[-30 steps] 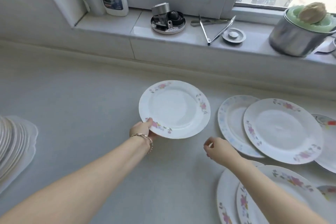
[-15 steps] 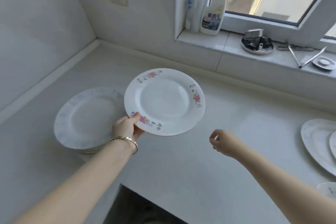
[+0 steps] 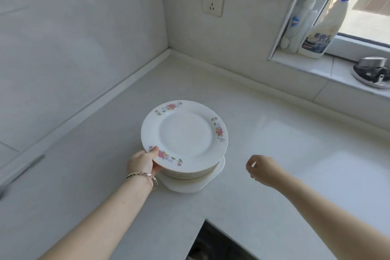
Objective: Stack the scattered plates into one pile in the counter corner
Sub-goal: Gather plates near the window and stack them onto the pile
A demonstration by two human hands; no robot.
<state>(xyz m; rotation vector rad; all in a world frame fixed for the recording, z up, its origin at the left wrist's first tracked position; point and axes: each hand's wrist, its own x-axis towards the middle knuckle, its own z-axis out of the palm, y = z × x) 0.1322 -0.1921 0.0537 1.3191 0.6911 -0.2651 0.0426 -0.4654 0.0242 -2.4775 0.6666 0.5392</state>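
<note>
Left hand [image 3: 142,163] pinches the floral plate [image 3: 184,135] at its near-left rim, thumb on top, fingers hidden beneath. Plate is over the pile [image 3: 190,175] — touching or not, cannot tell. Right hand [image 3: 262,170] is right of the pile — loosely curled, empty.

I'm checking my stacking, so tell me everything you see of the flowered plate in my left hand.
The round white glossy plate with pink flower sprays looks ceramic and clean: three sprays on a broad rim, a plain shallow well. It lies face up, nearly level, over the pile of white plates near the corner of the pale counter. The left hand pinches its near left edge, thumb on top. Whether it fully rests on the pile cannot be told.
</note>
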